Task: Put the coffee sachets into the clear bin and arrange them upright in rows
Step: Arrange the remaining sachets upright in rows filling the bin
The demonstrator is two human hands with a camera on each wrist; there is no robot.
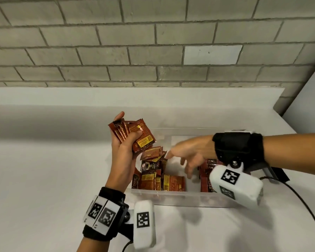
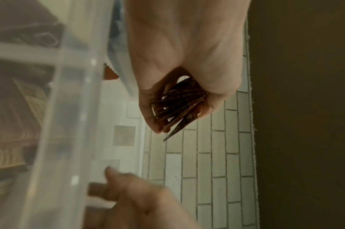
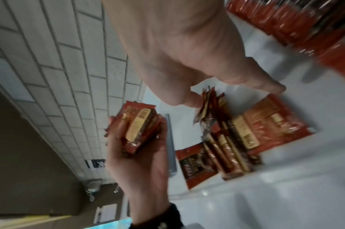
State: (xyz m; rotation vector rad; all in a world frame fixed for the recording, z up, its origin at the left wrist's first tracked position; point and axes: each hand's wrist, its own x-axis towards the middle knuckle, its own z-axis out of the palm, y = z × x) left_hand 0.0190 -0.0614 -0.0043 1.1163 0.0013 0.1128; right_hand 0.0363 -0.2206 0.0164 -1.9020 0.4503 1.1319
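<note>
My left hand (image 1: 125,140) grips a fanned bundle of red-brown coffee sachets (image 1: 135,135) above the left end of the clear bin (image 1: 171,197). The left wrist view shows the same bundle (image 2: 177,102) edge-on between thumb and fingers. My right hand (image 1: 184,157) reaches over the bin with fingers spread and relaxed, holding nothing; its forefinger is close to a few sachets (image 1: 153,154) standing loosely tilted in the bin. More sachets (image 1: 160,180) stand upright at the bin's near left, and another group (image 1: 207,171) sits at the right, partly hidden by my right wrist.
The bin stands on a white table (image 1: 44,179) against a grey brick wall (image 1: 153,42). A black cable (image 1: 302,202) runs from my right wrist over the table at the right. The middle of the bin floor (image 1: 176,166) shows bare.
</note>
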